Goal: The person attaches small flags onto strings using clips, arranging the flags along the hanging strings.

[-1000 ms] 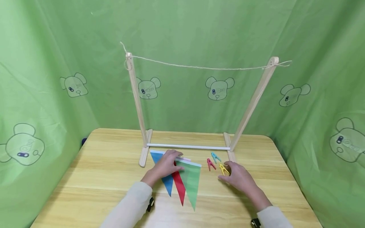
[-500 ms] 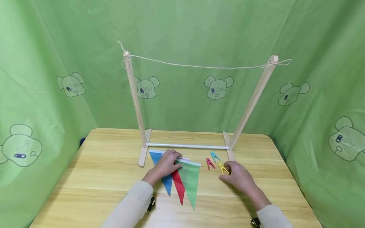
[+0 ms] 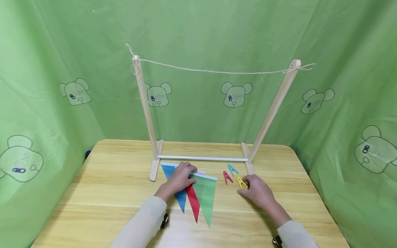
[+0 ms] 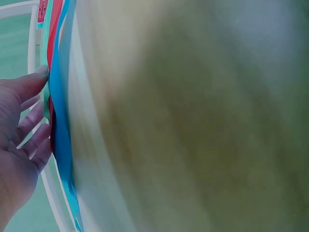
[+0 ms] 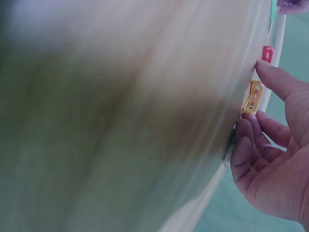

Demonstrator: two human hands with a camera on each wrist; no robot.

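Observation:
On the flags my left hand [image 3: 180, 178] rests, thumb and fingertips touching the cloth; the left wrist view shows the hand [image 4: 19, 130] beside the flags' edges. Blue [image 3: 181, 200], red [image 3: 193, 203] and green [image 3: 207, 198] triangular flags lie overlapped on the table, a pink edge [image 3: 201, 172] showing behind. My right hand [image 3: 260, 191] is at the yellow clothespin [image 3: 241, 183], its thumb and fingers spread on either side. In the right wrist view the hand [image 5: 275, 169] has the yellow clothespin [image 5: 253, 97] between thumb and fingers, with the thumb apart from it.
Left of the yellow clothespin lie a red one [image 3: 227, 177] and a blue one [image 3: 232, 169]. Behind stands a wooden frame with two posts [image 3: 145, 106], a white crossbar [image 3: 201, 158] and a string [image 3: 207, 71] tied across the top. Green curtains surround the table [image 3: 102, 193].

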